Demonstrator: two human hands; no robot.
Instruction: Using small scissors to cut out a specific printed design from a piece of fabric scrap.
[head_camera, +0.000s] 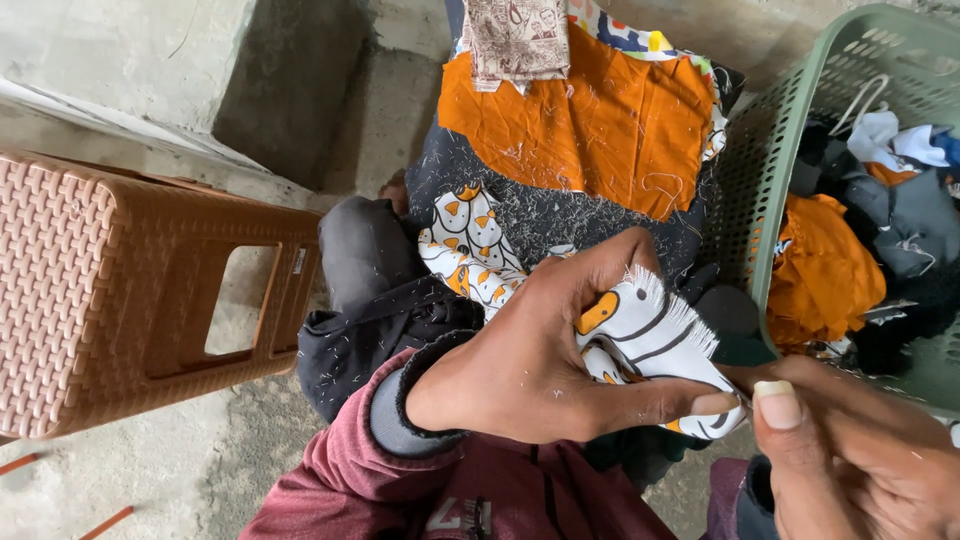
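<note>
Frayed white printed cloth, left hand pinching it, right hand apparently pinching its edge too.

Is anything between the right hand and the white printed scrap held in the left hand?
Nothing visible does. The left hand pinches the white printed scrap by its lower edge; the right hand sits just beside it, thumb tip close to the left thumb, with no cloth or other object in the gap.

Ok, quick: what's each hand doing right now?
Left hand: closed on the white patterned cloth.
Right hand: thumb out beside the cloth's edge; grip cannot be told.
</note>
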